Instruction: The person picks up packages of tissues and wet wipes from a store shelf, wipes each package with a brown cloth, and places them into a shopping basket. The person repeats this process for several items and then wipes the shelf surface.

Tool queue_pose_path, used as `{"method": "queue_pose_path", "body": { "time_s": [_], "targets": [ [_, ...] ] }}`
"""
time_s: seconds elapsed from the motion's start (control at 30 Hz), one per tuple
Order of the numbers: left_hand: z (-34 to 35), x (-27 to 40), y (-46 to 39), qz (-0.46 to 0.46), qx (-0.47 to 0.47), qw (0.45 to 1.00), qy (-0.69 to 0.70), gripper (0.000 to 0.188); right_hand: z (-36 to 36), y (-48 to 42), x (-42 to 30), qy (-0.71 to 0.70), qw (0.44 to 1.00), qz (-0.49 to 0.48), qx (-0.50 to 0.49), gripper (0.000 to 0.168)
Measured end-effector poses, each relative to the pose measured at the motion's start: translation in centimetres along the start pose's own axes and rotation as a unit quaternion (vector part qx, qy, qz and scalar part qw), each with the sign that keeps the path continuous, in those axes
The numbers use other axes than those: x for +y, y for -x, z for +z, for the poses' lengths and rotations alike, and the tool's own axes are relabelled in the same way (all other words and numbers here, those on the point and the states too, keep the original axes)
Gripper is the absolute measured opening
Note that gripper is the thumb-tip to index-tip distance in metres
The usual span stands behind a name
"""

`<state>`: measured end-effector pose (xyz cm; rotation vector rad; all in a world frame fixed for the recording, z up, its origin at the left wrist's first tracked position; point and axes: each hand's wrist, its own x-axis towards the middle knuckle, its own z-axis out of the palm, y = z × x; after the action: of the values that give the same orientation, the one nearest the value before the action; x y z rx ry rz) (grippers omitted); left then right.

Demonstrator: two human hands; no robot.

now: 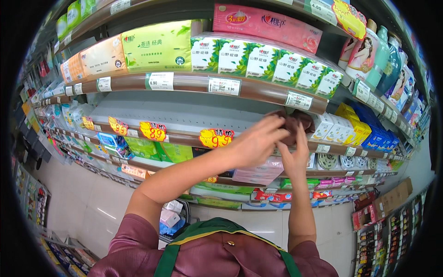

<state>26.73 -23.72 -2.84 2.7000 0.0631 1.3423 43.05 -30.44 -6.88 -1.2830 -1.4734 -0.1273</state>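
A dark brown cloth [293, 130] is bunched between my two hands near the right end of a grey metal shelf [166, 110] with a brown front edge. My left hand [259, 138] touches the cloth from the left, its fingers bent and slightly blurred. From below, my right hand [296, 152] has its fingers and thumb on the cloth's lower part. The cloth hides part of the shelf's end. Right beside it stand white boxes [323, 126]. Yellow price tags [216, 137] hang along the shelf's edge to the left.
Above are tissue packs with green leaf prints [233, 57], a green tissue pack [157, 45] and a pink pack [266, 26]. Bottles [363, 55] stand at upper right. Pink packs [258, 173] lie below my hands. A basket with goods [171, 218] is on the floor; a cardboard box [392, 200] stands at right.
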Motion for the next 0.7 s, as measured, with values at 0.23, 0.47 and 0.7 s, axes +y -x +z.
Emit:
{"method": "queue_pose_path", "body": {
  "time_s": [0.23,0.47,0.7],
  "targets": [
    [-0.9,-8.8,-1.7,-0.279,-0.286,0.915,-0.061,0.049,2.9,-5.8,4.9,0.254,0.912,0.107,-0.303,0.072],
    [-5.2,-13.8,3.6,-0.368,-0.291,0.878,-0.093,0.055,10.0,-10.0,3.1,0.248,0.826,0.078,-0.5,0.069],
    [-10.0,-13.6,4.7,-0.476,-0.289,0.823,-0.116,0.052,23.6,-13.1,1.1,0.048,0.834,-0.195,-0.515,0.043]
  ]
}}
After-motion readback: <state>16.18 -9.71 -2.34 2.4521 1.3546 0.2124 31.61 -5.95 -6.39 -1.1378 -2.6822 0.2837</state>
